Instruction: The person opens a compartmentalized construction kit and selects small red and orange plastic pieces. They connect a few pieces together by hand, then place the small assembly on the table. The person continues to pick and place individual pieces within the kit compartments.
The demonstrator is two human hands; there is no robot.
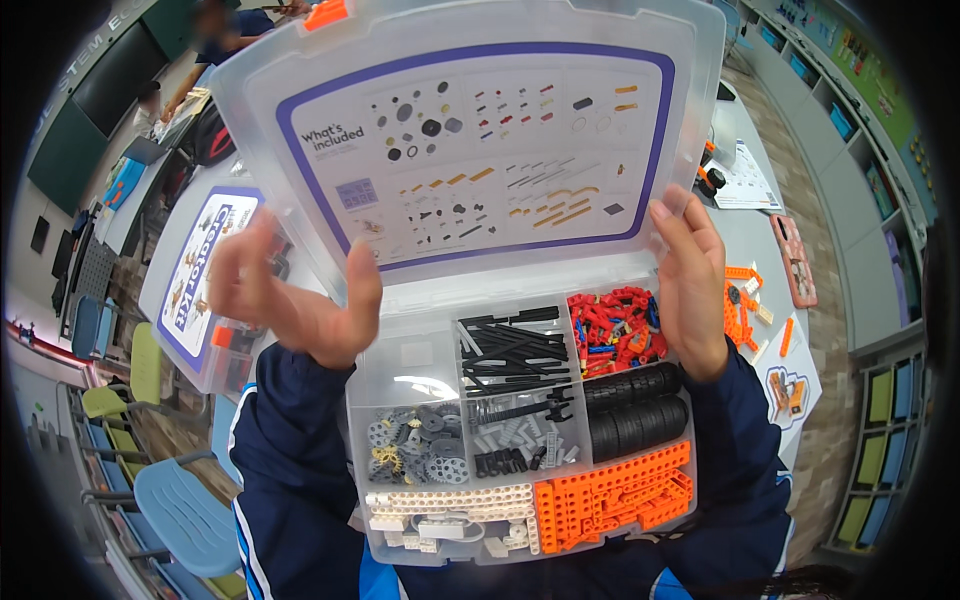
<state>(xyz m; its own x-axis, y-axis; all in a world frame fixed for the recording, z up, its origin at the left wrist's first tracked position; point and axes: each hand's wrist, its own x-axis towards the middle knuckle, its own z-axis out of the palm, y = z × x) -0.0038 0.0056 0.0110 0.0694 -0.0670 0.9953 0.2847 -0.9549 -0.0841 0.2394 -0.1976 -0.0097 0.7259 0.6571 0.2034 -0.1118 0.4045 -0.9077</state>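
Note:
A clear plastic parts case lies close to my body with its lid raised. Inside the lid is a purple-bordered picture sheet. My right hand pinches the lid's lower right edge, thumb in front. Slightly blurred, my left hand is by the lid's lower left side, thumb and fingers spread, holding nothing. Compartments hold black rods, red connectors, black tires, grey gears, white beams and orange beams. One upper left compartment shows few or no parts.
Another closed kit case sits on the table to the left. Orange pieces, a phone-shaped pink item and printed sheets lie at right. Blue chairs stand at left. Other people are at the far left.

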